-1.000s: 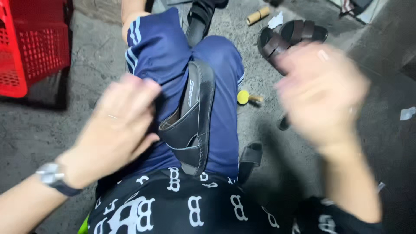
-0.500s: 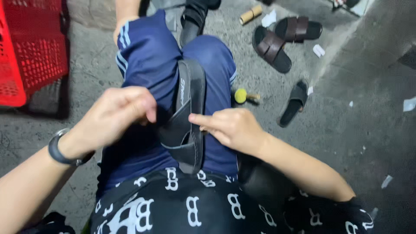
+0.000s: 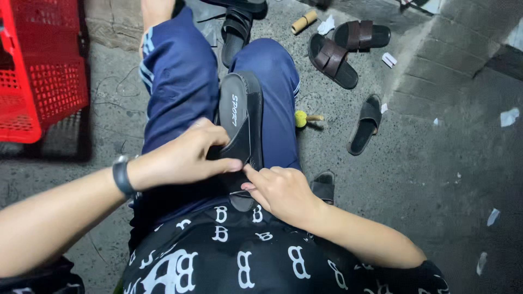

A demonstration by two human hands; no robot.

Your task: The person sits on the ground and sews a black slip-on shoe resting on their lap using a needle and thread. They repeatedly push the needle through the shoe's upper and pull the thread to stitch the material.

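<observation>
Two hands meet on a black slide sandal with a stitched strap (image 3: 241,122), which lies lengthwise on the seated person's lap, between the thighs in dark blue track trousers (image 3: 180,81). The left hand (image 3: 182,159), with a dark wristwatch (image 3: 121,175) above it, curls over the sandal's strap, thumb and fingers pressed onto it. The right hand (image 3: 280,190) pinches the strap's edge near the heel with fingertips drawn together. On the grey concrete floor (image 3: 436,163) to the right lie a pair of brown strapped sandals (image 3: 332,60), a single black sandal sole (image 3: 366,124) and scraps of white paper. A red plastic crate (image 3: 38,71) stands at the left.
</observation>
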